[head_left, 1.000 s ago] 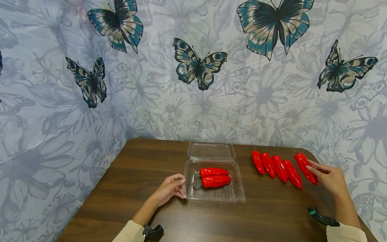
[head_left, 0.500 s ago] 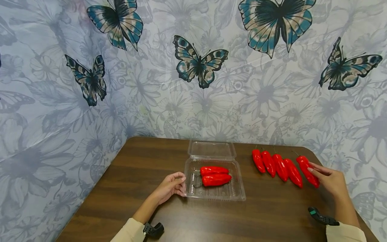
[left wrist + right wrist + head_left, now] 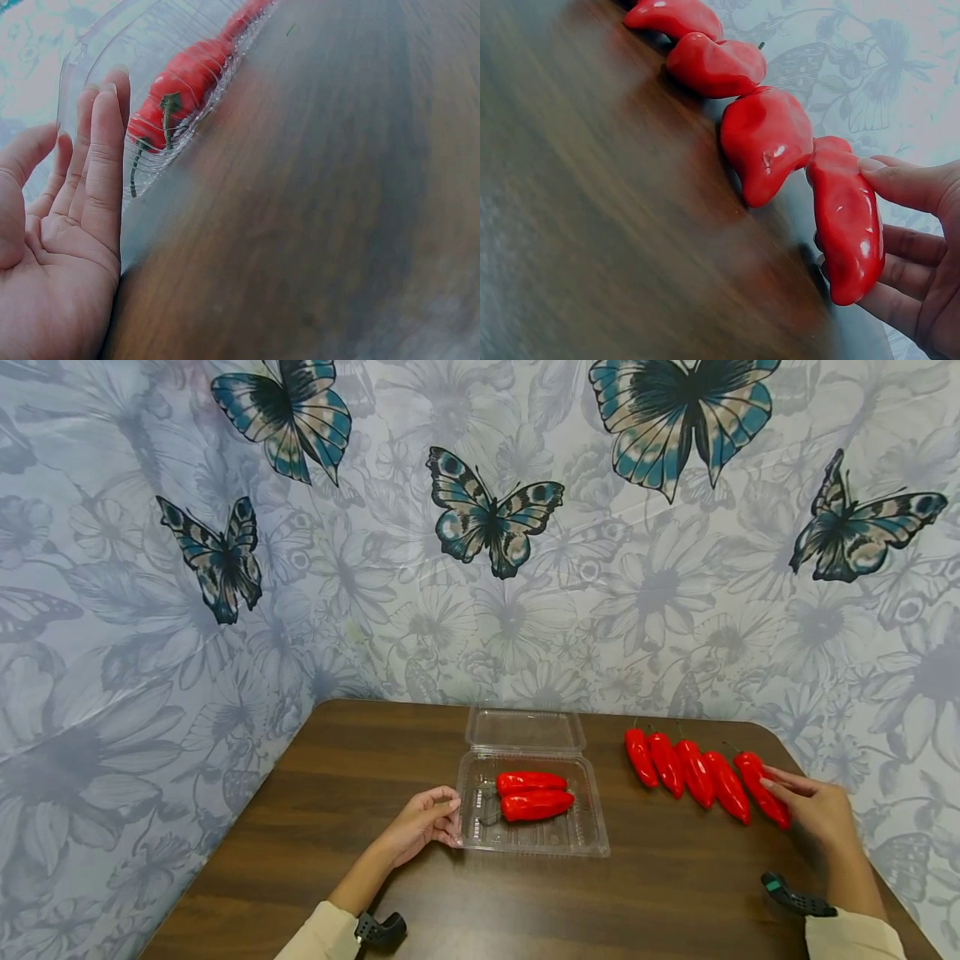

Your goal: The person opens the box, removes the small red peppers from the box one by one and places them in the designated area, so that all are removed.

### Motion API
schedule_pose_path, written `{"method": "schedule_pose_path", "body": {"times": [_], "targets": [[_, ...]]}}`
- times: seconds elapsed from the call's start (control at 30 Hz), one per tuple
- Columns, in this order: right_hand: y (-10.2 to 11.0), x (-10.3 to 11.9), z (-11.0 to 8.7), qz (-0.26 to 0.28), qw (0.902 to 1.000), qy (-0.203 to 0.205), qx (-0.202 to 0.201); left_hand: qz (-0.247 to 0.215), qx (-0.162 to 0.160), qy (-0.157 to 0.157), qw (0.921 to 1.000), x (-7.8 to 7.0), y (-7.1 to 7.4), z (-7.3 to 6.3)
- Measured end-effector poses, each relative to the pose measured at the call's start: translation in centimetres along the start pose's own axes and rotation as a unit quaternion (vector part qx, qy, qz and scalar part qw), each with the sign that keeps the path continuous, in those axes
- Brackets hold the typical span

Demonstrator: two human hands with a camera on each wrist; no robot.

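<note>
A clear plastic clamshell container (image 3: 480, 840) lies open on the table with two shiny red peppers (image 3: 534, 806) inside, side by side. My left hand (image 3: 422, 828) touches the container's left edge. Its fingers (image 3: 105, 172) are extended along the wall, and the thumb is near the rim in the left wrist view. At the right, my right hand (image 3: 821, 814) holds the rightmost red pepper (image 3: 761, 789), thumb on one side and fingers on the other. This pepper (image 3: 845, 217) overlaps its neighbour in the right wrist view.
Several more red peppers (image 3: 693, 774) form a slanted row left of the right hand. The container's raised lid (image 3: 525, 729) stands toward the back. Behind the brown wooden table (image 3: 360, 777) is a butterfly-patterned wall (image 3: 495, 635).
My right hand and the pepper at its fingers have shifted only slightly. My left hand keeps its place at the container's edge, and both peppers inside lie as before.
</note>
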State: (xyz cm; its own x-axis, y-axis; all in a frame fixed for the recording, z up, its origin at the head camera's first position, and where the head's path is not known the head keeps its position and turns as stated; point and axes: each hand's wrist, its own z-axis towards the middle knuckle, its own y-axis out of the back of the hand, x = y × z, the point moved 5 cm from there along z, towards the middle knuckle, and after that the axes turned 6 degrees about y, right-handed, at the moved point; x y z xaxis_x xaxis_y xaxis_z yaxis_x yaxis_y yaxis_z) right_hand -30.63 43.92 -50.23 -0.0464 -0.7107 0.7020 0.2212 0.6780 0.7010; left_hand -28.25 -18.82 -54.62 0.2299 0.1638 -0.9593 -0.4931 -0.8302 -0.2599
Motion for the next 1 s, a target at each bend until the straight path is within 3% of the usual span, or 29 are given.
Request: {"method": "schedule_pose_path", "body": {"times": [0.6, 1.0], "targets": [[-0.38, -0.31, -0.2, 0.042, 0.9991, 0.001, -0.01, 0.001, 0.002, 0.003, 1.0, -0.07, -0.15, 0.11], [-0.55, 0.16, 0.03, 0.004, 1.0, 0.0, -0.007, 0.002, 0.003, -0.002, 1.0, -0.03, -0.03, 0.12]]}}
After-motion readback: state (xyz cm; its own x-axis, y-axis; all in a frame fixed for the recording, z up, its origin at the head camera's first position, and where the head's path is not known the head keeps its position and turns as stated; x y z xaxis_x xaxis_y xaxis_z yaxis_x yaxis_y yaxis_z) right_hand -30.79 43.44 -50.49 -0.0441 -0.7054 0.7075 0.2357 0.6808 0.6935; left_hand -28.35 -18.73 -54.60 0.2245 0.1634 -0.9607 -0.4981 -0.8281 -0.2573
